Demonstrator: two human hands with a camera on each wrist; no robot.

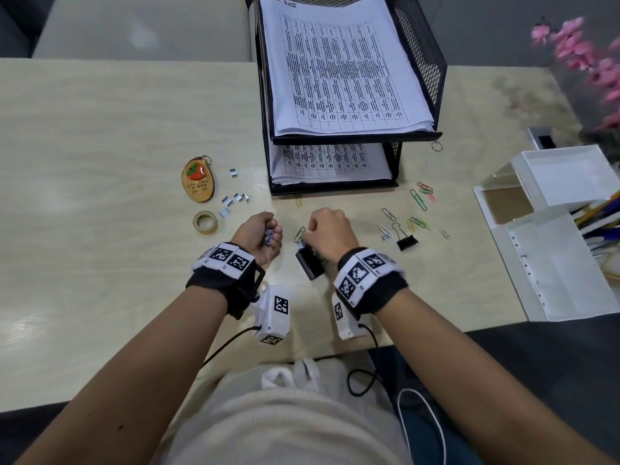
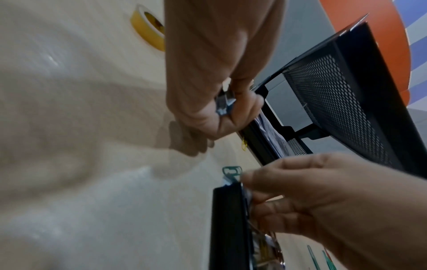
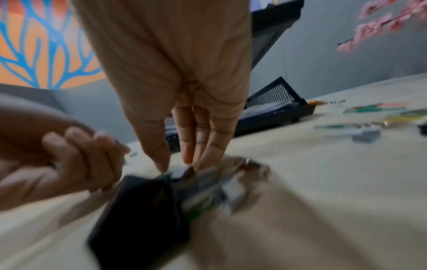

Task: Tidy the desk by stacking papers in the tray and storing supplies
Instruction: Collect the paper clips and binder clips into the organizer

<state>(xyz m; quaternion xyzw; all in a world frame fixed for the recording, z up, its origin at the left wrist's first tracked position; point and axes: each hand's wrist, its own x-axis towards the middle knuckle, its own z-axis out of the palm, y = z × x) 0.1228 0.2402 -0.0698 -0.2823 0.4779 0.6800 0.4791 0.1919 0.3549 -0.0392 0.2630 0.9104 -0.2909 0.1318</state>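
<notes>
Both hands hover low: left hand (image 1: 260, 234) fisted round staple strips (image 2: 223, 106), right hand (image 1: 327, 233) pinching into a black box (image 1: 309, 263).

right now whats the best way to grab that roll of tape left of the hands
The tape roll lies flat on the desk, hole up. Come straight down and pinch its wall, one finger in the hole, thumb on the outer rim. The left hand is nearest but already grips small metal staples.

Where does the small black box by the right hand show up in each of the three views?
Head: black box at centre, beside the right hand.
Left wrist: bottom centre.
Right wrist: blurred, lower centre-left.
Shared landmark: black mesh tray.
</notes>
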